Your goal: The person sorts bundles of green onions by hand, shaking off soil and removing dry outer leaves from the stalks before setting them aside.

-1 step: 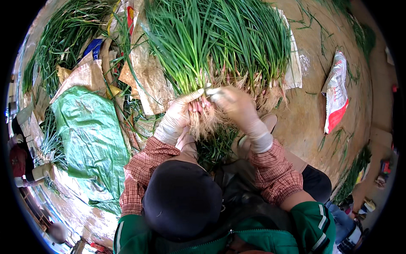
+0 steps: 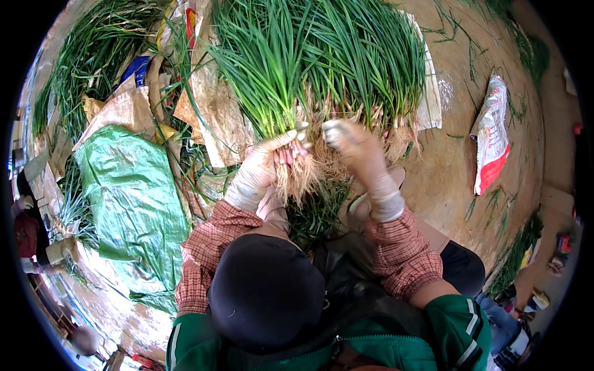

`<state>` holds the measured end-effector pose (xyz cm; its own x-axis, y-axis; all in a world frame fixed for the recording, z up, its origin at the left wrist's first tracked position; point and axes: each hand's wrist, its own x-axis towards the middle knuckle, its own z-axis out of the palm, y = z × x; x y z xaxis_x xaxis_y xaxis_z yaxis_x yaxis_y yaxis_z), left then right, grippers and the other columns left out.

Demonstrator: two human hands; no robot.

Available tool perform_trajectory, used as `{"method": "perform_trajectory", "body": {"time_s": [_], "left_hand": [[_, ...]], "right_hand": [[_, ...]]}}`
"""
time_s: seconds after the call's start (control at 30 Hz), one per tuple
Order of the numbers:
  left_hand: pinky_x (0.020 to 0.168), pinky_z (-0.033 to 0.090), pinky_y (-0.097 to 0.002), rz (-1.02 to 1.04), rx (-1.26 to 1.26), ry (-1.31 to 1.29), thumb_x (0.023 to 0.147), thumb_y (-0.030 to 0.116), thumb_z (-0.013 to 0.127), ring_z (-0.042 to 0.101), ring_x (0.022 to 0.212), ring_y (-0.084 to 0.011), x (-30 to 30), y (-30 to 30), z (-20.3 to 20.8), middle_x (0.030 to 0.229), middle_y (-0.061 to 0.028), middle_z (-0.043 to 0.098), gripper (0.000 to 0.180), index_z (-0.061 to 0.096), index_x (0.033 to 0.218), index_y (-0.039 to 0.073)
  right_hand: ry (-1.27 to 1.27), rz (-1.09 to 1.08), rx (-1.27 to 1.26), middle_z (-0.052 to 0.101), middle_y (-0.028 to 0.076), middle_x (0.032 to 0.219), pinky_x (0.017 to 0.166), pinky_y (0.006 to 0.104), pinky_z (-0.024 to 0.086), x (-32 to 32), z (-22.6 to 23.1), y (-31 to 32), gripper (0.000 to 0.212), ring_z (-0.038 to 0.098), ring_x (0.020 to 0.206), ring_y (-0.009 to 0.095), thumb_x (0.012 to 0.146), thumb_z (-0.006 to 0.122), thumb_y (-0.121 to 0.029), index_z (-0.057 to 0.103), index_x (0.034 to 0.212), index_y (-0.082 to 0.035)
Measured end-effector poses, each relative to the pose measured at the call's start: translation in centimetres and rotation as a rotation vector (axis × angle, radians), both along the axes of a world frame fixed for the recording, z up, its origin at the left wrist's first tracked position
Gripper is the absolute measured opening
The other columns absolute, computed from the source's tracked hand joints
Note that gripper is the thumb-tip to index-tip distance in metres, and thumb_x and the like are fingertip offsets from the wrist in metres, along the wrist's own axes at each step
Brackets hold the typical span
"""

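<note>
My left hand (image 2: 261, 162), in a pale glove, is closed round a bunch of spring onions (image 2: 276, 114), just above their pinkish bulbs. The green leaves point away from me and the stringy roots hang toward me. Just right of the bunch is my gloved right hand (image 2: 356, 145), a little blurred, its fingers curled together. Whatever they may pinch is too small to make out. Beyond both hands lies a large heap of spring onions (image 2: 365, 62), its roots toward me, on a pale sheet (image 2: 429, 93).
A green plastic sheet (image 2: 133, 204) and brown sacking (image 2: 213, 117) lie at left, with more green leaves (image 2: 105, 37) behind. On the wet floor at right is a white and red sack (image 2: 492, 136). My dark-capped knee-side shape (image 2: 266, 290) fills the lower middle.
My right hand has moved a little to the right, away from the bunch. My left hand keeps its hold in about the same place.
</note>
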<state>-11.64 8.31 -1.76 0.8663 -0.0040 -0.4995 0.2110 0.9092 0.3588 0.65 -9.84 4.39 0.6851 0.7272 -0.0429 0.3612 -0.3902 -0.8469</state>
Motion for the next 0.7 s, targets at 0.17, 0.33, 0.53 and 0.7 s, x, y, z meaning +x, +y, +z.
{"method": "perform_trajectory", "body": {"time_s": [0.17,0.33,0.53,0.7], "left_hand": [[0.063,0.042,-0.0278,0.034,-0.178,-0.353,0.092,0.02,0.057,0.046,0.07,-0.0114,-0.6,0.8,2.7,0.079,0.0023,0.046,0.047,0.041,0.133,0.004],[0.062,0.052,-0.0288,-0.033,0.077,-0.066,0.088,0.015,0.063,0.063,0.074,-0.0193,1.8,-0.6,3.9,0.083,-0.0078,0.065,0.026,0.061,0.107,-0.003],[0.055,0.051,-0.0244,-0.121,0.084,-0.079,0.086,0.019,0.066,0.063,0.067,-0.017,0.4,-0.9,0.3,0.083,-0.0078,0.065,0.036,0.057,0.115,-0.002],[0.056,0.051,-0.0258,0.009,0.129,-0.056,0.086,0.019,0.066,0.061,0.066,-0.0168,2.8,-3.1,3.7,0.086,-0.0092,0.065,0.038,0.055,0.117,0.0]], "right_hand": [[-0.073,-0.736,0.088,0.067,0.004,0.089,0.074,0.0247,0.047,7.6,-3.3,-9.8,0.021,0.059,0.079,0.012,0.089,0.06,-0.016,0.067,0.105,-0.004],[-0.199,-0.558,-0.56,0.069,0.01,0.089,0.078,0.0335,0.049,13.5,-9.3,-14.3,0.027,0.063,0.081,0.019,0.087,0.058,-0.027,0.068,0.1,-0.006],[0.262,-0.518,-0.064,0.066,0.015,0.095,0.085,0.0326,0.049,12.0,-6.9,-12.6,0.045,0.063,0.085,0.027,0.085,0.062,-0.021,0.053,0.122,0.002],[0.171,-0.477,-0.562,0.067,0.016,0.105,0.087,0.0333,0.047,16.0,-10.5,-13.0,0.042,0.063,0.095,0.025,0.085,0.064,-0.021,0.058,0.12,0.002]]}}
